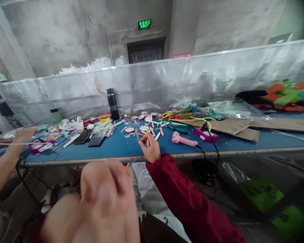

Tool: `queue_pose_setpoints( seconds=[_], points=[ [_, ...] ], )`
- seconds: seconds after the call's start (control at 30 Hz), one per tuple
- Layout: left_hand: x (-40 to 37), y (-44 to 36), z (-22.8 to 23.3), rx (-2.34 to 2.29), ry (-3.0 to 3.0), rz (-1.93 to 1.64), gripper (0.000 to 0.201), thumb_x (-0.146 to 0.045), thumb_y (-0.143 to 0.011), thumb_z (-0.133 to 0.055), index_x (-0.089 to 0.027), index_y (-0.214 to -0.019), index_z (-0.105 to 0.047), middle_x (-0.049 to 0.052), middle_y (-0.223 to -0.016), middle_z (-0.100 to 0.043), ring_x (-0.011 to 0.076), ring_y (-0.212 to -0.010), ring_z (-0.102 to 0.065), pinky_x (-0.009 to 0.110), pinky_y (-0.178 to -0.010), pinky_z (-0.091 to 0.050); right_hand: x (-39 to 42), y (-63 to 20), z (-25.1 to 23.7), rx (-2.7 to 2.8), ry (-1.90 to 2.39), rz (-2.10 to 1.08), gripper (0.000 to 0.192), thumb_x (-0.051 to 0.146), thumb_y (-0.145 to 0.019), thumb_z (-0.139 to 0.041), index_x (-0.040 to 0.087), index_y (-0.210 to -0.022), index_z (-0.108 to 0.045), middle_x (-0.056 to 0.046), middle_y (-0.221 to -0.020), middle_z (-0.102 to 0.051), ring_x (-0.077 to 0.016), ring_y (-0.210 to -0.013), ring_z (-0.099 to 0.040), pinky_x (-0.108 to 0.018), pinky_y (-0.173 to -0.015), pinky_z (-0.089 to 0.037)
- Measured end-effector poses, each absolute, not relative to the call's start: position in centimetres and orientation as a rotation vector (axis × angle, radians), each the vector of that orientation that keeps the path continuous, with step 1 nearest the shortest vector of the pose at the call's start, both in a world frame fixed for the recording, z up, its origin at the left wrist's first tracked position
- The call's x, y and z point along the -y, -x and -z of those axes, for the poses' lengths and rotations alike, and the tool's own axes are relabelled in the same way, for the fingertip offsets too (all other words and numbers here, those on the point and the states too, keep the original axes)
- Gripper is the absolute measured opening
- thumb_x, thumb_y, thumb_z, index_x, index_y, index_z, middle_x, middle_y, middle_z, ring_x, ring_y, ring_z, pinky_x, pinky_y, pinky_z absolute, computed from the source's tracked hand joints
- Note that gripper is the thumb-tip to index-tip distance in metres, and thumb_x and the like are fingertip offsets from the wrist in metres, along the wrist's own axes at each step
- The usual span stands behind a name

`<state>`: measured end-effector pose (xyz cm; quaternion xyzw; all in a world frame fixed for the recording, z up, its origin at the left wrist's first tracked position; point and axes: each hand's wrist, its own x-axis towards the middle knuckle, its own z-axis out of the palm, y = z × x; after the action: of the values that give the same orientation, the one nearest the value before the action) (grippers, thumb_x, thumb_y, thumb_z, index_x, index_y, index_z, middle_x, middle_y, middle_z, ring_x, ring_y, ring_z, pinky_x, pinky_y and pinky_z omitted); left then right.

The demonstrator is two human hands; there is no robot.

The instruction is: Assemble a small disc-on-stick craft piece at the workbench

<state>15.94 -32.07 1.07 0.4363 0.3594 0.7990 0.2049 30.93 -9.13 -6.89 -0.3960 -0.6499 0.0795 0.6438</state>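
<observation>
sticks (152,130) and discs litter the blue bench (121,146) — right hand (150,148) rests at its edge, grip pinching one stick (136,133); left hand (105,194) looms near, blurred, curled — contents unclear.

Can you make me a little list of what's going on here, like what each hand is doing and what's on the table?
Right hand: reaches onto the blue table, pinching a small wooden stick.
Left hand: close to the camera, blurred, fingers curled; holding anything cannot be told.
Near the right hand: pink glue gun, round red-rimmed discs, two phones.
Further back: black flask, cardboard.
Other person: a hand at the left edge.
</observation>
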Motion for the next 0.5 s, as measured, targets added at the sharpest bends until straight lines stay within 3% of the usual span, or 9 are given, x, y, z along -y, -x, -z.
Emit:
queue_pose_setpoints(
  seconds=[0.1,0.17,0.37,0.5],
  points=[
    [25.6,-17.8,-0.4,-0.910,-1.406,-2.227,0.032,-0.054,-0.083,-0.069,-0.039,-0.110,-0.077,0.006,-0.118,-0.073,0.0313,-0.113,-0.066,0.048,-0.088,-0.056,8.8,-31.0,6.7,1.442,0.853,-0.258,0.014,0.023,-0.080,-0.066,0.025,-0.081,-0.052,0.006,-0.070,-0.058,-0.0129,-0.056,-0.040,-0.029,-0.061,-0.043],
    [20.4,-17.6,0.6,-1.065,-1.593,-2.033,0.035,-0.047,-0.084,-0.076,-0.029,-0.113,-0.075,0.009,-0.120,-0.070,0.0273,-0.110,-0.065,0.039,-0.087,-0.055,8.7,-31.0,6.6,1.431,0.815,-0.293,0.014,0.024,-0.079,-0.067,0.025,-0.082,-0.053,0.005,-0.072,-0.059,-0.0131,-0.058,-0.042,-0.028,-0.060,-0.043],
    [10.1,-16.4,3.3,-1.091,-1.645,-1.712,0.029,-0.032,-0.079,-0.081,-0.020,-0.105,-0.078,0.010,-0.110,-0.073,0.0226,-0.092,-0.068,0.033,-0.083,-0.053,8.0,-30.9,6.4,1.434,0.771,-0.374,0.017,0.029,-0.080,-0.068,0.027,-0.086,-0.052,0.003,-0.074,-0.062,-0.0162,-0.065,-0.057,-0.030,-0.061,-0.049],
    [8.1,-17.0,3.5,-0.984,-1.615,-1.628,0.017,-0.033,-0.079,-0.077,-0.018,-0.087,-0.080,0.005,-0.086,-0.075,0.0197,-0.080,-0.065,0.030,-0.077,-0.051,7.7,-31.2,6.3,1.485,0.786,-0.440,0.020,0.030,-0.080,-0.069,0.026,-0.090,-0.052,0.004,-0.073,-0.063,-0.0174,-0.068,-0.065,-0.031,-0.066,-0.053]
  ],
)
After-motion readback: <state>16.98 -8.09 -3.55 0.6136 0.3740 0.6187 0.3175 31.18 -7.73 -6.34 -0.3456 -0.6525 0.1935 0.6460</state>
